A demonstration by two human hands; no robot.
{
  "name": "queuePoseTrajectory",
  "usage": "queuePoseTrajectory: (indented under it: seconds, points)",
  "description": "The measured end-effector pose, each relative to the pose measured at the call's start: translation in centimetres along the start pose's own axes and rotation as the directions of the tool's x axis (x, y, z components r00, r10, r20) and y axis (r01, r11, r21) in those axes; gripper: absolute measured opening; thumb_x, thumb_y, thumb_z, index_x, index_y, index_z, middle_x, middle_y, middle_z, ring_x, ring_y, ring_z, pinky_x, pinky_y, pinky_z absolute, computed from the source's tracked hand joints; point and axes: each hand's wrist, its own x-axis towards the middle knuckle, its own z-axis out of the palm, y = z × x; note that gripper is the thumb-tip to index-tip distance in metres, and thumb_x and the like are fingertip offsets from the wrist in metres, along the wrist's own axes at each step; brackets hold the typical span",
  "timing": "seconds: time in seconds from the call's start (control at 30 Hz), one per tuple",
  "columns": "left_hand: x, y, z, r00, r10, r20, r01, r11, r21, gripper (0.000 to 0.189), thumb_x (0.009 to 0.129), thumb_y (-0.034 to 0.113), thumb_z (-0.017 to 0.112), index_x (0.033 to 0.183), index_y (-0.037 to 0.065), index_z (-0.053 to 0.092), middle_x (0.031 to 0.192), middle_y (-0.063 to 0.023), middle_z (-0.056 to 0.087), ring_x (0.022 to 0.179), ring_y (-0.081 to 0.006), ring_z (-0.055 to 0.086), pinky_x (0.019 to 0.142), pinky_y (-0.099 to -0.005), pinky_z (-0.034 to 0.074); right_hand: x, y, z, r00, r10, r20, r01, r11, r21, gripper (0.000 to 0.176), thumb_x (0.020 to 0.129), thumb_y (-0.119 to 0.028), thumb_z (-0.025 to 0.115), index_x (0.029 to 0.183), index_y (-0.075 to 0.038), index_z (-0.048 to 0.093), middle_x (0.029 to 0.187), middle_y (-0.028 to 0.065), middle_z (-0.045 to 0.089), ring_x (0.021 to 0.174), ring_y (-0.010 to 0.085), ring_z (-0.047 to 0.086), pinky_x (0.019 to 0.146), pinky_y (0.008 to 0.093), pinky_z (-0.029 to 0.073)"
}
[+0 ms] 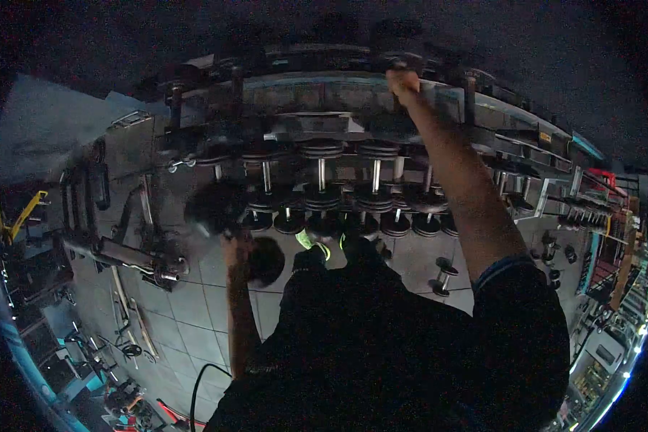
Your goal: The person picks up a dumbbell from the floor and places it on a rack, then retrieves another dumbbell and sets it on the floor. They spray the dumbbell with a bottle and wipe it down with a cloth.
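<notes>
My left hand (236, 248) is closed round the handle of a large dark dumbbell (268, 262), whose round heads show on both sides of it, blurred. My right hand (403, 81) reaches far forward and is closed at the upper rack rail (435, 86); what lies within its fingers is too dark and smeared to name. Between and below my hands, a row of dumbbells with silver handles (322, 175) rests on the rack, and the heads of a lower row (396, 225) show nearer to me.
A small dumbbell (444, 276) lies on the tiled floor (194, 317) at my right. A padded bench (122, 253) stands to the left, with a yellow frame (23, 216) beyond it. Gym machines line both sides. My bright shoes (315, 248) are close to the rack.
</notes>
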Motion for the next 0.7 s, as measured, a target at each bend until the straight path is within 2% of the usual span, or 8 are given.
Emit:
queuePoseTrajectory:
  seconds: [0.1,0.2,0.27,0.33,0.43,0.53,0.57,0.7]
  points:
    - [0.0,12.1,6.0,0.945,0.205,0.256,-0.195,0.979,-0.064,0.031,0.090,0.032,0.071,0.106,0.007,0.059,0.084,-0.0032,0.059,0.070,-0.0164,0.055,0.062,-0.0346,0.044,-0.5,-1.8,2.1,0.990,0.102,-0.102,-0.085,0.983,0.160,0.032,0.088,-0.038,0.076,0.077,-0.009,0.068,0.071,0.0033,0.061,0.059,0.0174,0.059,0.052,0.0387,0.044]
    - [1.8,18.8,11.9,0.858,0.293,0.423,-0.206,0.949,-0.240,0.037,0.090,0.039,0.072,0.104,0.007,0.060,0.081,-0.0011,0.054,0.068,-0.0136,0.051,0.061,-0.0334,0.043,-1.3,-1.6,2.5,0.997,-0.044,-0.060,0.028,0.969,-0.247,0.033,0.090,-0.042,0.070,0.088,-0.009,0.070,0.079,0.0059,0.065,0.070,0.0210,0.064,0.060,0.0420,0.048]
    - [3.2,22.9,15.2,0.802,0.340,0.492,-0.192,0.925,-0.327,0.038,0.090,0.042,0.073,0.101,0.007,0.062,0.080,-0.0010,0.054,0.067,-0.0138,0.051,0.062,-0.0335,0.044,-1.3,-0.4,1.9,0.983,-0.181,0.041,0.166,0.758,-0.631,0.036,0.091,-0.043,0.065,0.095,-0.008,0.070,0.082,0.0067,0.067,0.078,0.0231,0.066,0.067,0.0435,0.050]
    - [7.3,24.2,18.0,0.719,0.414,0.558,-0.200,0.893,-0.404,0.036,0.091,0.040,0.072,0.099,0.006,0.064,0.078,-0.0013,0.055,0.066,-0.0146,0.051,0.063,-0.0344,0.046,-0.9,-0.3,1.8,0.949,-0.270,0.161,0.261,0.387,-0.885,0.039,0.093,-0.045,0.060,0.102,-0.008,0.070,0.086,0.0076,0.069,0.086,0.0252,0.067,0.075,0.0450,0.053]
    - [13.0,24.4,21.8,0.666,0.496,0.557,-0.301,0.862,-0.408,0.034,0.091,0.038,0.072,0.099,0.005,0.066,0.077,-0.0024,0.057,0.066,-0.0165,0.054,0.068,-0.0374,0.048,-2.6,-8.9,7.1,0.986,0.088,-0.141,-0.165,0.423,-0.891,0.032,0.094,-0.037,0.059,0.101,-0.008,0.069,0.086,0.0084,0.069,0.083,0.0265,0.068,0.073,0.0412,0.054]
    - [16.6,25.7,24.4,0.780,0.184,0.599,-0.183,0.981,-0.063,0.034,0.091,0.038,0.070,0.101,0.005,0.067,0.076,-0.0040,0.059,0.066,-0.0186,0.056,0.075,-0.0400,0.049,0.8,-0.4,5.9,0.910,0.292,-0.296,-0.383,0.311,-0.870,0.028,0.092,-0.033,0.060,0.097,-0.007,0.069,0.086,0.0111,0.069,0.082,0.0292,0.068,0.071,0.0391,0.054]
    - [16.6,26.0,24.6,0.789,0.117,0.604,-0.157,0.987,0.014,0.035,0.092,0.039,0.069,0.102,0.005,0.067,0.078,-0.0045,0.060,0.068,-0.0191,0.057,0.077,-0.0406,0.049,1.6,3.5,5.0,0.931,0.247,-0.267,-0.361,0.529,-0.768,0.029,0.091,-0.033,0.061,0.099,-0.007,0.069,0.088,0.0119,0.070,0.084,0.0296,0.069,0.072,0.0388,0.055]
    - [15.8,26.0,23.9,0.761,0.049,0.647,-0.173,0.976,0.129,0.044,0.096,0.045,0.060,0.113,0.005,0.064,0.093,-0.0057,0.063,0.085,-0.0200,0.060,0.088,-0.0420,0.045,-4.8,-13.4,9.2,0.904,0.320,-0.283,-0.418,0.529,-0.739,0.036,0.086,-0.035,0.065,0.103,-0.003,0.068,0.099,0.0163,0.072,0.094,0.0316,0.070,0.079,0.0411,0.057]
